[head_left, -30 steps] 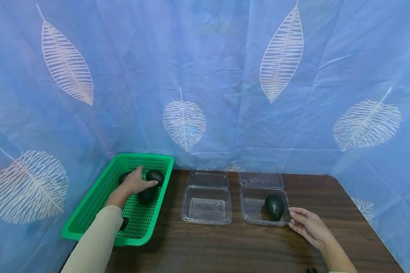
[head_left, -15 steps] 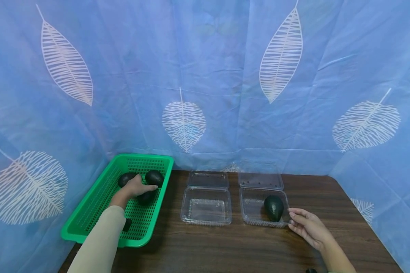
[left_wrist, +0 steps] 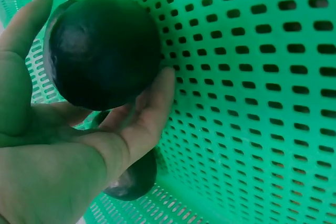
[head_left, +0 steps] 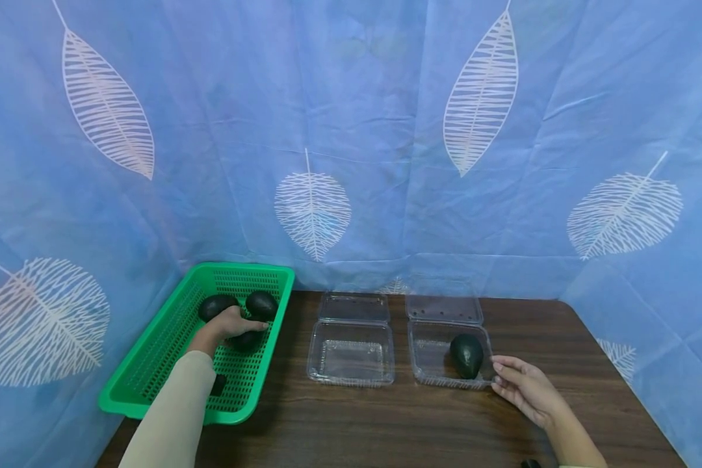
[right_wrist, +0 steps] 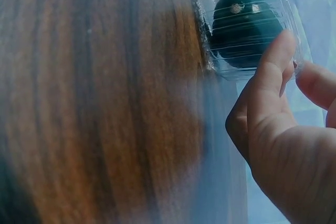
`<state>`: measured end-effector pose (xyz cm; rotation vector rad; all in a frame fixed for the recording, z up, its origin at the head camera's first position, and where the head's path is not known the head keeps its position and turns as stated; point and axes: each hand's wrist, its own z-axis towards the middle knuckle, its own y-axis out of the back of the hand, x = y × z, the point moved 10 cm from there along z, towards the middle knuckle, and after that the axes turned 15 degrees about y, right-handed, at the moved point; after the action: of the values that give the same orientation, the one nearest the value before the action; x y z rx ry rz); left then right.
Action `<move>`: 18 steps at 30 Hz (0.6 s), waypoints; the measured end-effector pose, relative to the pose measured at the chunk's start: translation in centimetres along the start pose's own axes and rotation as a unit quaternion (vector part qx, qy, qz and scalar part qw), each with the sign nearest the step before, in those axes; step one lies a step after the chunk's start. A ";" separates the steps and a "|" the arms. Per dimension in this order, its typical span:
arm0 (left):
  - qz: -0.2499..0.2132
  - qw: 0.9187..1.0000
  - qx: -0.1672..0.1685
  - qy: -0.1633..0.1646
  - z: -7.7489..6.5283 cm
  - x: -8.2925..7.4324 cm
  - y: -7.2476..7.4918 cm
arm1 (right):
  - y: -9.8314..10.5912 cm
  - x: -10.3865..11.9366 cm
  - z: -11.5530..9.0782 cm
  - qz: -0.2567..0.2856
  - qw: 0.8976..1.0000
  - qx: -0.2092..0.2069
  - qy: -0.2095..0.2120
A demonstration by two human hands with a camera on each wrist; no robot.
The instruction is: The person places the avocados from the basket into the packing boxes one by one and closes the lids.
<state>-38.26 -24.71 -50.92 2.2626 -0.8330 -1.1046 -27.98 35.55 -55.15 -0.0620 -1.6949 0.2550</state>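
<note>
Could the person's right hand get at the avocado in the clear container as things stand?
Likely yes: the right hand is at the edge of the clear container, close to the avocado, and the lid is open. It would probably only need to reach in from above.

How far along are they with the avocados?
Done, it seems: one avocado sits in the right box. In hand: the left hand grips another avocado in the green basket; the right hand pinches that box. Probably left: two more avocados, the empty left box and both open lids.
</note>
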 end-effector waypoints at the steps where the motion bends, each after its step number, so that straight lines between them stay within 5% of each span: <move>1: -0.004 1.000 0.004 0.004 0.1 0.1 -0.1 | 0.0 0.0 0.0 0.000 1.000 0.002 0.001; 18: -0.012 1.000 0.003 -0.001 0.4 0.4 0.3 | -0.2 0.2 -0.1 0.023 0.999 0.022 0.012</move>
<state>-38.45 -25.21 -51.14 2.2815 -0.8133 -1.1159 -27.88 35.41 -54.87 -0.0698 -1.6645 0.3247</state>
